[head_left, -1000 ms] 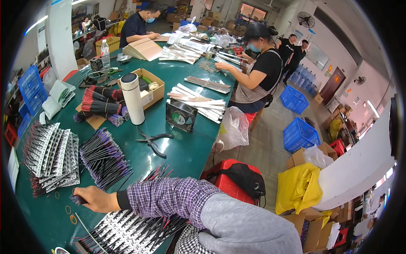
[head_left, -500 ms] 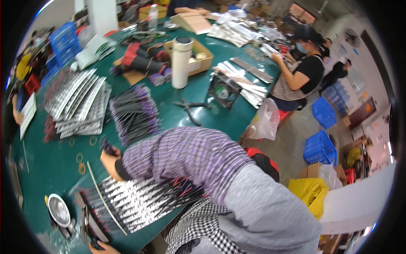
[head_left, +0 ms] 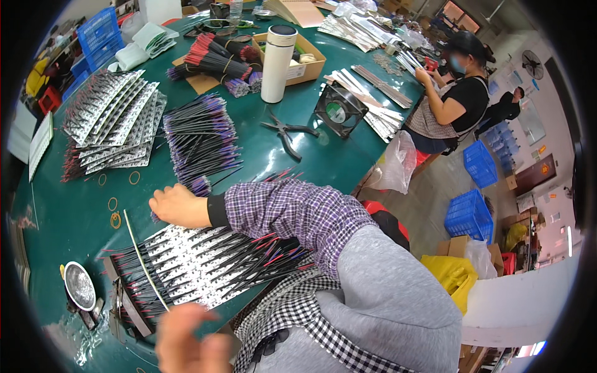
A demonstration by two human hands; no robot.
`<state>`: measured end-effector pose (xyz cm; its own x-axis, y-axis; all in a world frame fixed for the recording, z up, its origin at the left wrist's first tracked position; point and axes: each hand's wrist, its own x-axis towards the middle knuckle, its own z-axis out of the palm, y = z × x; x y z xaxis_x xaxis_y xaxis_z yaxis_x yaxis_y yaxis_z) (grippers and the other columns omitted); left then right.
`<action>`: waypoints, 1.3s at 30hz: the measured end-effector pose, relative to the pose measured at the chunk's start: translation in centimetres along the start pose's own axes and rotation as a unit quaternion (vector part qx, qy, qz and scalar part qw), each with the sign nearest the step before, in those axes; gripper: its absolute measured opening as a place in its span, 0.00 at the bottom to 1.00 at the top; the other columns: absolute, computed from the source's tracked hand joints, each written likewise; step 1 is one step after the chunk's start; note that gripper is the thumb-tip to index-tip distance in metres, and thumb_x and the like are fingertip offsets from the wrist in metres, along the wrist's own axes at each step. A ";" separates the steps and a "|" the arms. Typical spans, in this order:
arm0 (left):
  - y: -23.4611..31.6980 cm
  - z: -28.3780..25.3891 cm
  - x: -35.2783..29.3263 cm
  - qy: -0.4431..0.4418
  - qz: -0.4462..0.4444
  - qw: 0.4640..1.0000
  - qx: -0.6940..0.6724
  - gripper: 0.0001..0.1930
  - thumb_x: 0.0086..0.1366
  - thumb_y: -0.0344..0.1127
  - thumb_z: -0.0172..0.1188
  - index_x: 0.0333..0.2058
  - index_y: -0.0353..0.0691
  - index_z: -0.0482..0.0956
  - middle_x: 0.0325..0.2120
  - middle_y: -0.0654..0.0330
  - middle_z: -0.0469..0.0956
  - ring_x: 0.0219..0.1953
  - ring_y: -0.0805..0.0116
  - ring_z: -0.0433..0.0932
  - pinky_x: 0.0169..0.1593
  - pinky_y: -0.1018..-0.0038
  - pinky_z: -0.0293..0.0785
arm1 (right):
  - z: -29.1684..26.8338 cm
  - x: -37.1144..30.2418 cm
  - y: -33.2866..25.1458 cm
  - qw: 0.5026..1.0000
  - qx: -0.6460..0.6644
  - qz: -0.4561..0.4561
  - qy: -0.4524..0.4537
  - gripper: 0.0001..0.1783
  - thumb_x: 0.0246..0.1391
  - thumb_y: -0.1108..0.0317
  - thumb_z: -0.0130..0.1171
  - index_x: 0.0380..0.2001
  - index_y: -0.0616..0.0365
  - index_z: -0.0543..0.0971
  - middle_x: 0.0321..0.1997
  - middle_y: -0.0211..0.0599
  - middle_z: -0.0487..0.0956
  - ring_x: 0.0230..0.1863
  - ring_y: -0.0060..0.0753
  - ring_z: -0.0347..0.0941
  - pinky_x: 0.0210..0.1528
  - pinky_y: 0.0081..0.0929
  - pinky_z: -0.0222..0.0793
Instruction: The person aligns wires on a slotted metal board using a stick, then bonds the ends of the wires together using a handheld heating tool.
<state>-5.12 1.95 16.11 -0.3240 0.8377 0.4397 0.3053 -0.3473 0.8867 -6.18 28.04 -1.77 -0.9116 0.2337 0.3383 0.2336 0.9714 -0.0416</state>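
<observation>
Over the green bench point(head_left: 56, 239): right hand point(head_left: 180, 206) closed round purple-tipped wires point(head_left: 155, 217), beside white strips point(head_left: 202, 267); left hand point(head_left: 189, 342) blurred, fingers apart. Best grip lightly, keeping ends level, untangled.

A: How clear is the person's left hand point(head_left: 186, 342)?
B: Blurred, and cut off by the lower edge; whether it holds anything cannot be told.
A: And the right hand point(head_left: 178, 206)?
B: It mostly hides the purple-tipped bundle point(head_left: 154, 217) in its grasp.
A: The plaid sleeve point(head_left: 280, 208)?
B: It covers part of the black wires point(head_left: 283, 258).
A: Farther off?
B: The clear bottle point(head_left: 236, 9) is cut by the upper edge, and the scattered bits point(head_left: 387, 63) near the co-worker point(head_left: 459, 102) are too small to tell.
</observation>
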 end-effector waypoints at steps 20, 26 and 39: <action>5.4 8.2 2.6 -0.521 -0.021 0.819 -0.240 0.18 0.63 0.47 0.60 0.45 0.41 0.80 0.38 0.52 0.75 0.39 0.55 0.75 0.41 0.61 0.71 | -0.3 0.2 -0.6 0.999 0.019 -0.004 0.040 0.13 0.48 0.73 0.62 0.37 0.59 0.72 0.34 0.37 0.74 0.32 0.36 0.79 0.29 0.33 0.74; 4.3 8.1 2.5 -0.381 0.294 0.847 -0.228 0.17 0.66 0.45 0.55 0.47 0.41 0.80 0.41 0.50 0.75 0.40 0.55 0.74 0.39 0.63 0.70 | -0.2 -0.5 0.3 0.999 0.007 -0.002 0.054 0.12 0.48 0.74 0.62 0.36 0.58 0.71 0.33 0.37 0.73 0.31 0.36 0.78 0.28 0.32 0.75; 6.3 7.8 1.5 -0.525 0.329 0.764 -0.182 0.22 0.64 0.42 0.54 0.49 0.32 0.80 0.46 0.49 0.76 0.34 0.60 0.75 0.28 0.69 0.67 | -0.1 -0.4 0.3 0.998 0.013 -0.001 0.065 0.10 0.50 0.73 0.60 0.36 0.57 0.71 0.33 0.37 0.74 0.32 0.36 0.79 0.28 0.33 0.76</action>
<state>3.29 4.27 21.24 0.7472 0.2416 0.6192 -0.2377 -0.7729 0.5884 -5.73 28.19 -1.82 -0.8603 0.2263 0.4569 0.2221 0.9729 -0.0638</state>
